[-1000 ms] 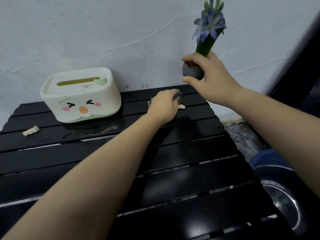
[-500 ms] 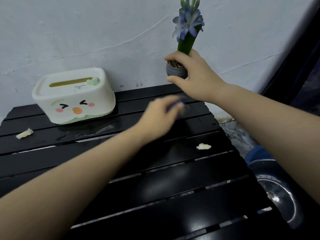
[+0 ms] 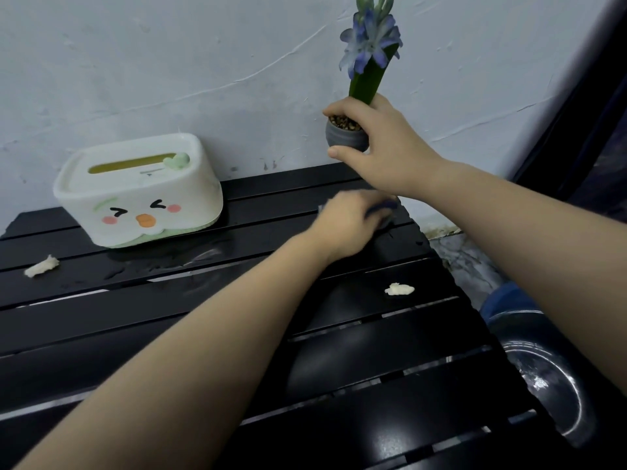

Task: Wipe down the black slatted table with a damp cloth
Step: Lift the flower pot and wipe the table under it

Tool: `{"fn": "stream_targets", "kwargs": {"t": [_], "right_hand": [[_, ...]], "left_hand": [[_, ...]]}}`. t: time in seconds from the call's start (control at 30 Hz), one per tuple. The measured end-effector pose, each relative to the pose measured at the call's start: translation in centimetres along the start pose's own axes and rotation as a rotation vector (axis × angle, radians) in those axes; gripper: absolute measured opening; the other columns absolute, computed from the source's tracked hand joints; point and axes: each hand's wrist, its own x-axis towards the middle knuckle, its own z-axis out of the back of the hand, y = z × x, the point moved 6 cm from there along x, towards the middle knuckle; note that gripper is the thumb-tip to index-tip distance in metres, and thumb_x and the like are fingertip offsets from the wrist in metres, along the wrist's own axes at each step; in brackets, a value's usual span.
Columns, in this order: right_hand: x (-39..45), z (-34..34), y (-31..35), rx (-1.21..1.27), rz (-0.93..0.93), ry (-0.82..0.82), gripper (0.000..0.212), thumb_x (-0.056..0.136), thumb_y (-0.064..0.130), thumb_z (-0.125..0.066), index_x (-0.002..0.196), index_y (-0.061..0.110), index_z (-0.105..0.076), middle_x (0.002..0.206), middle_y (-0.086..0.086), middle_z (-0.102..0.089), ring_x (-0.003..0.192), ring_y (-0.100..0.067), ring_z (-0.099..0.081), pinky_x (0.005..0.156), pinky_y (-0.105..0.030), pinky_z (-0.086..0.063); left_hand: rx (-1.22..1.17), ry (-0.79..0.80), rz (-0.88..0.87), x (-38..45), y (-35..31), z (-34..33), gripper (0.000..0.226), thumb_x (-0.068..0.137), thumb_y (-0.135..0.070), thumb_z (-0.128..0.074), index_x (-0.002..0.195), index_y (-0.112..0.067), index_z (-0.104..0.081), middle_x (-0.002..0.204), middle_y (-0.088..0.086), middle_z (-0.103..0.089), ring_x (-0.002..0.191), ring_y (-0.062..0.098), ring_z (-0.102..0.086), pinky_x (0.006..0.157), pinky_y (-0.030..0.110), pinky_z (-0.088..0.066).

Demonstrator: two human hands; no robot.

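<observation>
At far-right back corner of the black slatted tabletop (image 3: 339, 385), your left hand (image 3: 349, 225) lies blurred on the slats w/ fingers curled over a dark blue cloth (image 3: 385, 206); only a strip of cloth shows past the fingertips, rest hidden under the hand. Cloth sits on the 2nd/3rd slat from the wall, touching the surface. Your right hand (image 3: 386, 150) is up above that corner, fingers and thumb wrapped round a small grey pot (image 3: 344, 137), held clear of the tabletop; pot has pebbly fill on top and a green stem w/ a blue-purple flower (image 3: 371, 49) leaning slightly right. White tissue box (image 3: 139, 195) w/ a duck face stands at back left, near the wall, well apart from both hands. Wet streaks shine on the slats just in front of the box. One pale crumpled scrap (image 3: 41, 266) lies at far left edge; another scrap (image 3: 399, 289) lies right of centre, nearer you than the left hand, touching neither hand. Off the tabletop's right edge, low down, a shiny metal basin (image 3: 556, 385) is partly in view. Wall behind is pale, rough plaster.
</observation>
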Motion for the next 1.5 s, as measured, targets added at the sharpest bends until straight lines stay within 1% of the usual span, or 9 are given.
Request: {"fn": "stream_targets", "kwargs": {"t": [0.23, 0.37, 0.43, 0.5, 0.6, 0.83, 1.07, 1.3, 1.5], "right_hand": [[0.3, -0.4, 1.7, 0.007, 0.017, 0.020, 0.041, 0.092, 0.027, -0.065, 0.131, 0.023, -0.053, 0.130, -0.008, -0.044, 0.109, -0.016, -0.048, 0.098, -0.020, -0.034], [0.3, -0.8, 2.3, 0.019, 0.024, 0.013, 0.041, 0.091, 0.027, -0.065, 0.130, 0.024, -0.054, 0.127, -0.007, -0.045, 0.108, -0.017, -0.048, 0.099, -0.023, -0.036], [0.1, -0.6, 2.3, 0.020, 0.022, -0.006, 0.042, 0.090, 0.026, -0.066, 0.130, 0.024, -0.054, 0.126, -0.007, -0.045, 0.108, -0.018, -0.049, 0.099, -0.024, -0.038], [-0.1, -0.5, 2.1, 0.012, 0.016, -0.003, 0.042, 0.090, 0.026, -0.066, 0.131, 0.024, -0.054, 0.128, -0.008, -0.045, 0.110, -0.019, -0.050, 0.099, -0.023, -0.038], [-0.5, -1.1, 1.5, 0.006, -0.003, 0.031, 0.043, 0.091, 0.027, -0.066, 0.132, 0.023, -0.053, 0.131, -0.010, -0.044, 0.113, -0.021, -0.050, 0.098, -0.023, -0.038], [-2.3, -4.1, 0.5, 0.047, -0.061, 0.095, 0.044, 0.091, 0.026, -0.068, 0.132, 0.021, -0.054, 0.132, -0.010, -0.045, 0.118, -0.023, -0.051, 0.106, -0.030, -0.038], [-3.7, -7.6, 0.4, 0.055, -0.072, 0.193, 0.048, 0.092, 0.026, -0.068, 0.137, 0.027, -0.051, 0.137, -0.007, -0.042, 0.126, -0.025, -0.046, 0.112, -0.038, -0.036], [-4.0, -7.7, 0.3, 0.093, -0.072, 0.183, 0.059, 0.087, 0.035, -0.072, 0.141, 0.038, -0.048, 0.142, -0.007, -0.039, 0.135, -0.027, -0.039, 0.116, -0.045, -0.032], [-7.0, -5.2, 2.2, 0.127, -0.145, 0.006, 0.054, 0.086, 0.047, -0.065, 0.138, 0.043, -0.050, 0.149, -0.002, -0.038, 0.141, -0.026, -0.034, 0.116, -0.046, -0.032]], "left_hand": [[-0.167, 0.354, -0.131, -4.6, -5.2, -2.4, 0.027, 0.099, -0.021, -0.054, 0.122, -0.015, -0.068, 0.111, 0.002, -0.073, 0.102, 0.017, -0.066, 0.091, 0.035, -0.053], [-0.419, 0.256, 0.022, -4.8, -3.9, 0.1, 0.027, 0.099, -0.013, -0.056, 0.123, -0.006, -0.066, 0.095, 0.013, -0.073, 0.052, 0.004, -0.056, 0.052, 0.022, -0.051], [-0.316, 0.000, 0.106, -3.7, -0.7, 3.4, 0.028, 0.099, -0.016, -0.056, 0.124, -0.012, -0.067, 0.099, 0.006, -0.073, 0.065, 0.003, -0.060, 0.065, 0.030, -0.052], [-0.076, -0.156, 0.185, -3.3, 3.2, 5.9, 0.031, 0.099, -0.021, -0.054, 0.129, -0.019, -0.063, 0.118, 0.002, -0.070, 0.107, 0.013, -0.064, 0.099, 0.034, -0.047], [0.133, -0.069, 0.270, -4.3, 6.6, 5.4, 0.040, 0.098, -0.036, -0.045, 0.137, -0.031, -0.053, 0.146, 0.000, -0.054, 0.142, 0.032, -0.038, 0.117, 0.051, -0.029], [-0.047, 0.094, -0.071, -9.3, -0.2, 1.4, 0.036, 0.097, -0.025, -0.049, 0.131, -0.021, -0.062, 0.138, -0.006, -0.060, 0.137, 0.013, -0.048, 0.121, 0.040, -0.028], [-0.129, 0.180, -0.070, -11.6, -2.3, 0.8, 0.033, 0.101, -0.028, -0.048, 0.132, -0.025, -0.059, 0.131, -0.008, -0.065, 0.129, 0.017, -0.056, 0.120, 0.041, -0.028], [-0.423, -0.016, 0.100, -14.2, -1.0, 3.0, 0.037, 0.101, -0.015, -0.053, 0.138, -0.020, -0.056, 0.139, -0.007, -0.059, 0.141, 0.003, -0.037, 0.121, 0.018, -0.016], [-0.497, -0.363, 0.233, -17.8, 1.9, 9.5, 0.030, 0.097, -0.011, -0.058, 0.126, -0.012, -0.066, 0.120, -0.004, -0.070, 0.110, -0.001, -0.062, 0.095, 0.012, -0.045]]}}
